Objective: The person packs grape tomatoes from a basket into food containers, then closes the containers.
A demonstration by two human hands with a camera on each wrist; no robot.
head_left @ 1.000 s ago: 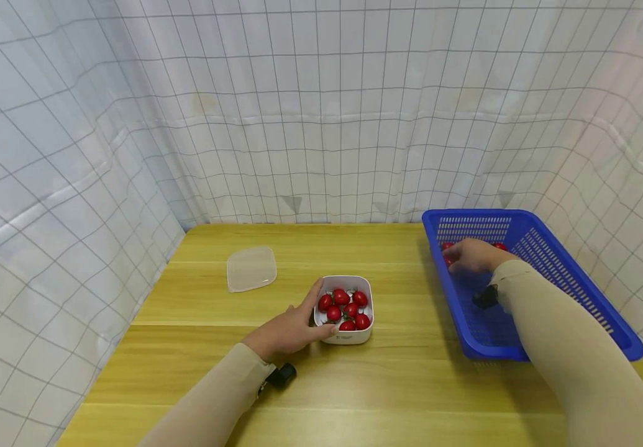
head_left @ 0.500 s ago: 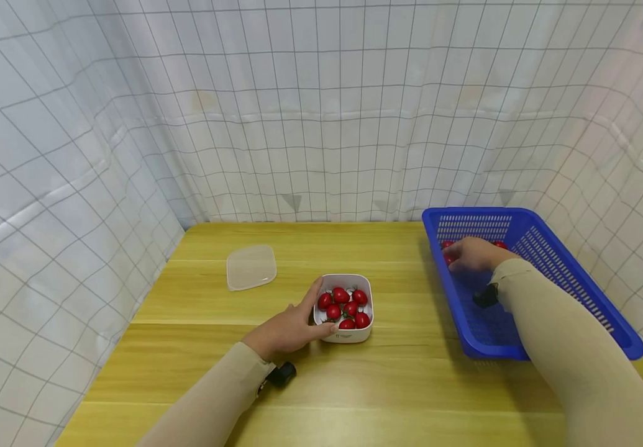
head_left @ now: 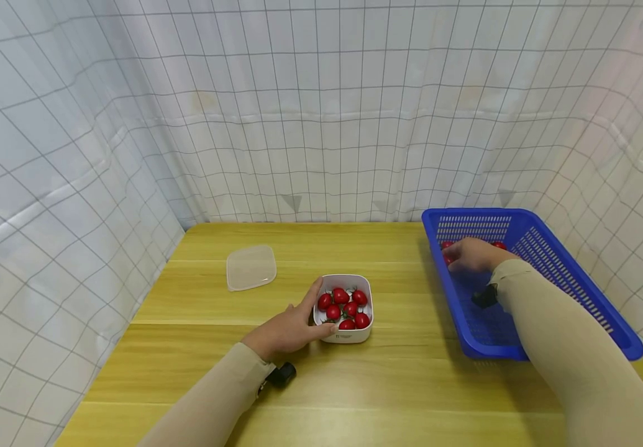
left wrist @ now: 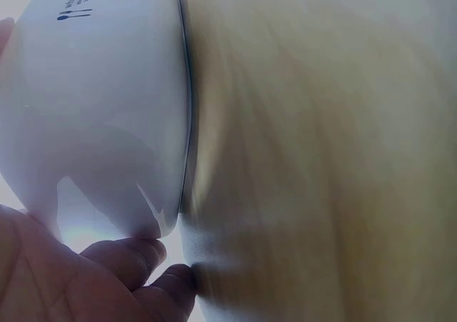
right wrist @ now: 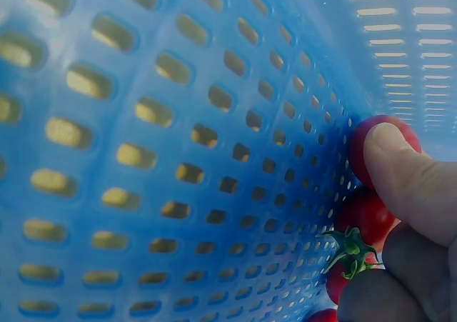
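Note:
A square white container with several red cherry tomatoes in it stands on the wooden table. My left hand holds it by the left side, thumb at the near rim and index finger along the far left corner. In the left wrist view, other fingertips touch its lower wall. My right hand reaches into the blue basket at its far left part. There, in the right wrist view, the thumb presses on a red cherry tomato; one with a green stem lies just below.
A translucent square lid lies on the table, to the left behind the container. More tomatoes lie at the basket's far end. A white grid-patterned curtain surrounds the table at the back and sides.

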